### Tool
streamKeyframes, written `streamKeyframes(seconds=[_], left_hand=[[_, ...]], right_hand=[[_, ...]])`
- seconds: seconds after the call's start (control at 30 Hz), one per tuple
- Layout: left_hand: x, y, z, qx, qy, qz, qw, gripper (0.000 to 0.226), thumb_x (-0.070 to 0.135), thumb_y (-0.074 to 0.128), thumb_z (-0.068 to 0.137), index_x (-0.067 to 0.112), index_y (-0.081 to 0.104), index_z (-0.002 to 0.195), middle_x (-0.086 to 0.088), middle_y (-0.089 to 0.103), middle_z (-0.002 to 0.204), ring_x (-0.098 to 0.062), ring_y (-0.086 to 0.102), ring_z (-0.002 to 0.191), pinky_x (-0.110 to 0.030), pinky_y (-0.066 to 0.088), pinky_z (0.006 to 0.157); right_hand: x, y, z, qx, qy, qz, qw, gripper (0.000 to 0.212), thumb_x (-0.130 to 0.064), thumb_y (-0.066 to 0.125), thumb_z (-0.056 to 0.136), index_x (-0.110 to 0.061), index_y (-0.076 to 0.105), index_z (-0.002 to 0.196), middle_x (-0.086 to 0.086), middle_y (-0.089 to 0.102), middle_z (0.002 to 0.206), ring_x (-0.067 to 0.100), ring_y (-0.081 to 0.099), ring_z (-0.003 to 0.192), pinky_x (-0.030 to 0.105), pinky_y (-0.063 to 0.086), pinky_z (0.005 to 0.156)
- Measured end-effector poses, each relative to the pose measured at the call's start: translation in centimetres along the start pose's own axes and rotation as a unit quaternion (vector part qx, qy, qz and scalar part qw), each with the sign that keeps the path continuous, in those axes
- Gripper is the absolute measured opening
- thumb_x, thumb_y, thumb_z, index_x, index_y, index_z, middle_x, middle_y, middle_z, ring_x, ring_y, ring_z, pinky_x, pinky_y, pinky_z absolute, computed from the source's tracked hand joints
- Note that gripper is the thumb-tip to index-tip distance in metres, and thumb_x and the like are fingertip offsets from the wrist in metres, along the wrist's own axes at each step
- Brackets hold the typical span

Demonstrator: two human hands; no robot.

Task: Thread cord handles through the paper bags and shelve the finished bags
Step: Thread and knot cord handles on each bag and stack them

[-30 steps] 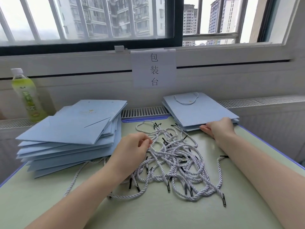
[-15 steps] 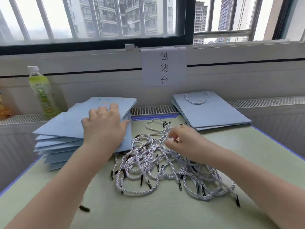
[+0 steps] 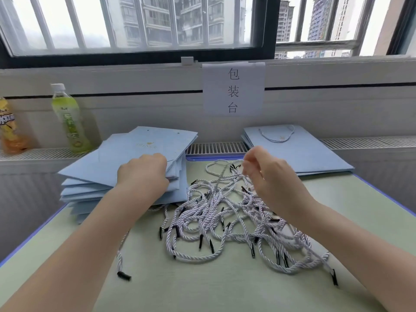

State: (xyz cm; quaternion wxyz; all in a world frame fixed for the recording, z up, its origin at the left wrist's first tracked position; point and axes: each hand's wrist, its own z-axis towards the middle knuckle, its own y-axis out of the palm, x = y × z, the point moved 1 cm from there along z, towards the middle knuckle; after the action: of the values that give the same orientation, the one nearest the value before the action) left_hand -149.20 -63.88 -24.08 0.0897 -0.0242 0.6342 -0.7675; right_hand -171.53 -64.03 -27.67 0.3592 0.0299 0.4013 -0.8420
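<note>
A stack of flat light-blue paper bags without handles lies at the left of the desk. My left hand curls its fingers round the right edge of the top bags. A tangled pile of white twisted cords with black tips lies in the middle. My right hand is raised just above the pile's far side, fingers bent; it seems to pinch a cord, but the hold is blurred. A smaller stack of bags with a cord handle lies at the back right.
A green drink bottle and an orange one stand on the ledge at the back left. A paper sign hangs on the wall under the window. The green desk has a blue edge.
My left hand went from flat on top of the left stack to gripping its right edge. My right hand rose from the cord pile.
</note>
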Motion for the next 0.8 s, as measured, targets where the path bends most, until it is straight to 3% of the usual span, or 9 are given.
streamKeyframes(seconds=[0.13,0.23,0.3,0.37,0.47,0.6,0.7,0.8], left_hand=[[0.5,-0.8,-0.5,0.094,0.003,0.006,0.996,0.026,0.023,0.049,0.093,0.014,0.033,0.075,-0.007,0.047,0.086,-0.031,0.047,0.085,-0.03,0.031,0.069],[1.0,-1.0,-0.6,0.239,0.03,-0.016,0.97,0.017,0.015,0.055,0.087,0.014,0.046,0.072,-0.001,0.031,0.059,-0.027,0.041,0.063,-0.023,0.019,0.051],[1.3,-1.3,-0.9,0.314,0.077,-0.051,0.945,0.024,0.006,0.068,0.073,0.012,0.05,0.059,-0.003,0.032,0.047,-0.023,0.031,0.047,-0.018,0.01,0.05],[1.7,-1.3,-1.2,0.383,0.105,-0.092,0.913,0.022,0.009,0.07,0.071,0.011,0.054,0.055,-0.006,0.042,0.044,-0.023,0.033,0.04,-0.019,0.017,0.049],[3.1,-1.0,-2.4,0.471,0.18,-0.135,0.853,0.012,0.019,0.065,0.077,0.013,0.066,0.068,-0.004,0.06,0.054,-0.027,0.055,0.046,-0.023,0.031,0.049],[4.9,-0.9,-4.1,0.512,0.315,-0.228,0.766,0.01,0.016,0.065,0.089,0.011,0.073,0.086,-0.001,0.073,0.08,-0.021,0.069,0.073,-0.034,0.052,0.058],[5.6,-0.6,-4.9,0.491,0.4,-0.319,0.705,0.015,0.008,0.065,0.09,0.015,0.069,0.102,-0.001,0.073,0.099,-0.018,0.069,0.092,-0.039,0.053,0.067],[6.2,-0.6,-6.0,0.447,0.46,-0.395,0.658,0.021,0.001,0.06,0.091,0.013,0.062,0.107,-0.006,0.069,0.109,-0.021,0.066,0.102,-0.04,0.053,0.076]], right_hand=[[-0.8,-0.9,0.5,0.1,0.014,0.119,0.988,0.008,-0.011,0.042,0.099,-0.015,0.049,0.099,-0.004,0.061,0.069,0.016,0.055,0.053,0.041,0.048,0.057],[-1.2,-1.6,0.7,0.124,0.063,0.236,0.962,0.023,-0.004,0.037,0.099,-0.021,0.048,0.111,0.004,0.062,0.07,0.014,0.051,0.048,0.03,0.047,0.05],[-1.1,-1.9,0.9,0.127,0.097,0.295,0.942,0.028,-0.001,0.034,0.099,-0.023,0.051,0.104,0.008,0.063,0.07,0.014,0.05,0.047,0.024,0.044,0.048],[-0.7,-2.1,1.1,0.115,0.147,0.349,0.918,0.031,0.004,0.033,0.097,-0.017,0.055,0.09,0.009,0.061,0.069,0.012,0.053,0.048,0.021,0.045,0.049],[-0.3,-1.7,1.5,0.052,0.256,0.44,0.859,0.03,0.005,0.034,0.096,-0.007,0.06,0.088,0.01,0.063,0.078,0.012,0.062,0.062,0.021,0.053,0.06],[0.8,-0.3,1.4,-0.03,0.367,0.53,0.764,0.023,-0.009,0.042,0.099,0.003,0.059,0.11,0.017,0.064,0.097,0.022,0.065,0.084,0.03,0.056,0.072],[1.1,0.2,1.3,-0.078,0.39,0.593,0.7,0.031,-0.021,0.049,0.098,0.002,0.055,0.119,0.014,0.062,0.099,0.023,0.062,0.088,0.035,0.054,0.078],[1.4,0.4,1.1,-0.122,0.373,0.641,0.66,0.025,-0.027,0.039,0.1,-0.008,0.054,0.106,0.005,0.059,0.093,0.015,0.063,0.08,0.03,0.051,0.074]])
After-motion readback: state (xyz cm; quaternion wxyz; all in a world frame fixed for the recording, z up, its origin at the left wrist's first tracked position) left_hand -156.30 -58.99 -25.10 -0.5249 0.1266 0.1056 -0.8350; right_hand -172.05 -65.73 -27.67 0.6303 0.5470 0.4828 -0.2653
